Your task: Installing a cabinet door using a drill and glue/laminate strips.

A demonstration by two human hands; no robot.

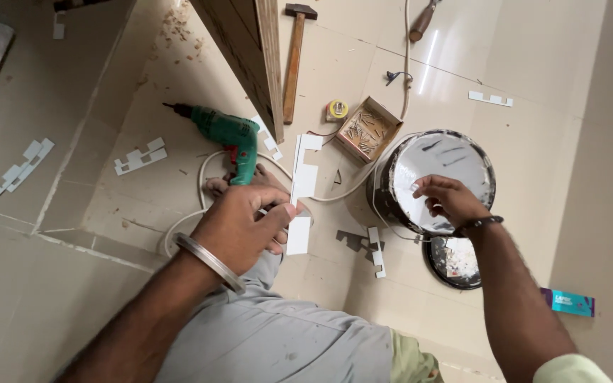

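Floor tiles, pale and shiny, fill most of the view, and a tall wooden board stands on them at the top. Next in size is a round tin can with white glue or paint inside, and its dark lid lies flat just below it. A green drill lies on the tiles with its white cord looping near a bare foot. A hammer rests beside the board, and an open box of nails sits between the board and the can, near a small yellow tape measure. The left hand is closed and pinches a white notched strip. The strip stands up long and thin from the thumb, pointing away from the person toward the board. The right hand is over the can with its fingers curled down, dipping into the white stuff; it holds nothing that can be seen. The can lies to the right of the strip, so the right hand is the nearer one to it. More white strips lie about on the tiles, small and flat, and a little blue box lies at the right edge.
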